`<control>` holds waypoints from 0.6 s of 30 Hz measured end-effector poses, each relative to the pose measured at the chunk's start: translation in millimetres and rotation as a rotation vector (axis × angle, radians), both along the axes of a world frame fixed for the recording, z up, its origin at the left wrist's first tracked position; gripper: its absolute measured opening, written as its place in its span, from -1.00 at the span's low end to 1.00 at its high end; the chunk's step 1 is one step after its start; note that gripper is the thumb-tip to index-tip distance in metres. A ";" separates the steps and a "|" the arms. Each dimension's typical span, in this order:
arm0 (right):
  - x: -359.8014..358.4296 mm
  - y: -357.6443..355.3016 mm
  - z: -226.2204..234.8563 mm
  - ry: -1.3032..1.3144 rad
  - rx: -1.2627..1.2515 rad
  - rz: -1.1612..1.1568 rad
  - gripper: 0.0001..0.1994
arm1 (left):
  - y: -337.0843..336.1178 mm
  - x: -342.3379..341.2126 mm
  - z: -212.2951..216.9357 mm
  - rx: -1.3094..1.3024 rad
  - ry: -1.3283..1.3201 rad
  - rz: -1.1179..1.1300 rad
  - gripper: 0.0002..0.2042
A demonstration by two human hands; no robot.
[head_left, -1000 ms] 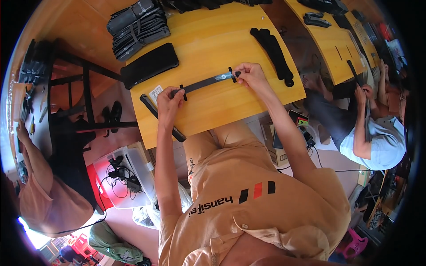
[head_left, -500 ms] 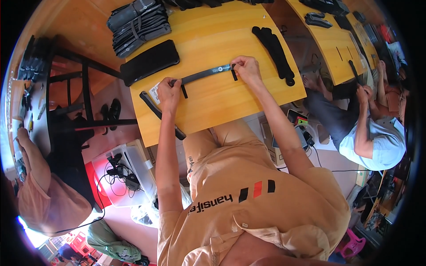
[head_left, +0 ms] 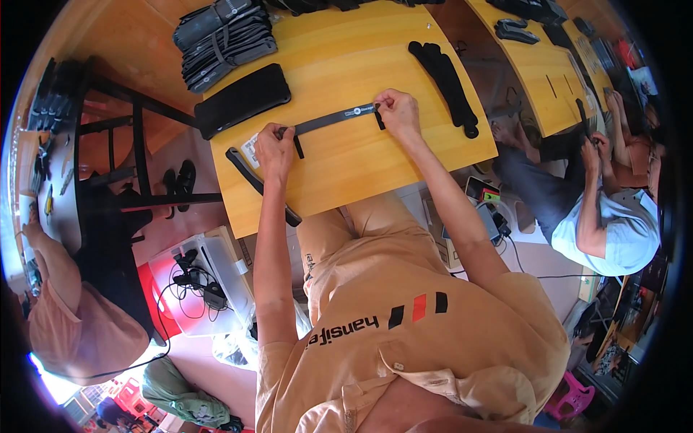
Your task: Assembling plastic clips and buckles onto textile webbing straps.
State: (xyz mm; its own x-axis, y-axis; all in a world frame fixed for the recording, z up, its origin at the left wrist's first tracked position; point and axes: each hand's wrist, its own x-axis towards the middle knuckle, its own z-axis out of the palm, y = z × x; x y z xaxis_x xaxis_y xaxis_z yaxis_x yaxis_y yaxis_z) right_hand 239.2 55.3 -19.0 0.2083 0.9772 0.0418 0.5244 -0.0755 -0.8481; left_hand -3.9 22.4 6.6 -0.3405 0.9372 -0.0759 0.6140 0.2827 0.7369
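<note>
Black strap [head_left: 333,119] ends hidden under pinching left hand [head_left: 273,150] and right hand [head_left: 397,112].

**Around the yellow worktop**

Wooden table [head_left: 404,166], yellow-topped. At its far left corner, a stack of dark grey folded pieces [head_left: 225,40]; just in front, a flat black pad [head_left: 242,101] lying slantwise. Along the near left edge, a long black bar [head_left: 261,186] reaching past the rim. To the right, a heap of black straps [head_left: 446,83]. Left of the table, a black metal rack [head_left: 119,159]. On the floor below, a clear plastic box [head_left: 209,278] with cables. At right, a seated co-worker's pale blue shirt [head_left: 613,231]
</note>
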 end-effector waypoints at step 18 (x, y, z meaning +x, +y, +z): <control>-4.4 -6.5 7.3 -0.196 0.147 0.037 -0.97 | -5.7 10.2 0.4 0.124 0.120 -0.002 -0.83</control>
State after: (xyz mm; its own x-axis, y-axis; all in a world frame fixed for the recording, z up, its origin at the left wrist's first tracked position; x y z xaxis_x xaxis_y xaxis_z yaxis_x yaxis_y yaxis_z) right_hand 234.9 48.8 -11.7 0.1465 0.9643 0.2205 0.6804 0.0636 -0.7301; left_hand 6.3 16.7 7.0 -0.3384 0.9375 0.0811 0.6999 0.1931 0.6876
